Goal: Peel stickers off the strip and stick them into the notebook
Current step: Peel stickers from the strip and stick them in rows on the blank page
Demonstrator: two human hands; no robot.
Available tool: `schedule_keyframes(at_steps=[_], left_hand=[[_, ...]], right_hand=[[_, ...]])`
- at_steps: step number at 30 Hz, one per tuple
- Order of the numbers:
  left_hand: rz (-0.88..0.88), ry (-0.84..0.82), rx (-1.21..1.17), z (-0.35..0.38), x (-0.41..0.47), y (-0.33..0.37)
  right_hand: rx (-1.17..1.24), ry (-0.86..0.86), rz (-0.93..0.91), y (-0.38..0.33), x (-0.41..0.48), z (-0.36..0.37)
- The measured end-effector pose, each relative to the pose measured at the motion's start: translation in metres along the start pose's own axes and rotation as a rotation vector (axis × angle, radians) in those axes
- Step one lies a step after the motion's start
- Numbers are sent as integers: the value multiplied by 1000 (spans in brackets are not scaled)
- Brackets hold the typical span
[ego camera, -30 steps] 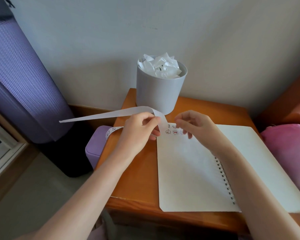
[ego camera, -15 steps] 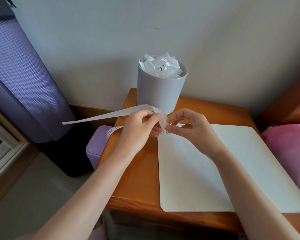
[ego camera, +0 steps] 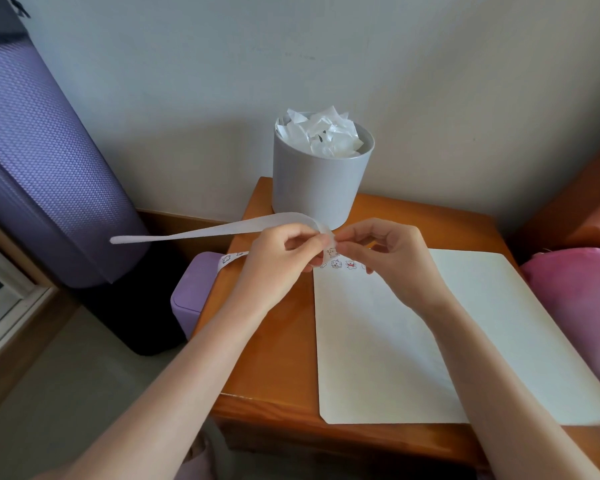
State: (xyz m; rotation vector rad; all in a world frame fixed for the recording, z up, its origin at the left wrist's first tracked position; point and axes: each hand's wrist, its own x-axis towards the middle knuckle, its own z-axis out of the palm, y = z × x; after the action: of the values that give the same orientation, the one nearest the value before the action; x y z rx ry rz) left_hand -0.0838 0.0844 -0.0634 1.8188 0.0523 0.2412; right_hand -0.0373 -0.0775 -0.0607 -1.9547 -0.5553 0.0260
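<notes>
Grips the white strip (ego camera: 222,232) in the curled left hand (ego camera: 281,261) at frame centre, just above the top left corner of the open notebook (ego camera: 378,341) on the wooden table (ego camera: 274,358), one end of the strip trailing toward the left of the frame. Pinches the strip's bend between thumb and forefinger of the right hand (ego camera: 392,258), close against the left fingertips; cannot tell whether on a sticker or the backing. Shows a short row of small stickers (ego camera: 343,264) on the page just below the hands, and a grey bin (ego camera: 321,188) of crumpled paper behind.
</notes>
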Motion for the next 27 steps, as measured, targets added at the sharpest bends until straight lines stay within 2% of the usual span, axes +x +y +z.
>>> schedule_keyframes(at_steps=[17,27], left_hand=[[18,51,53,1,2,-6],[9,23,70,1,2,-6]], right_hand=[[-3,-11,5,0,-1,2],[32,-5,5,0,-2,2]])
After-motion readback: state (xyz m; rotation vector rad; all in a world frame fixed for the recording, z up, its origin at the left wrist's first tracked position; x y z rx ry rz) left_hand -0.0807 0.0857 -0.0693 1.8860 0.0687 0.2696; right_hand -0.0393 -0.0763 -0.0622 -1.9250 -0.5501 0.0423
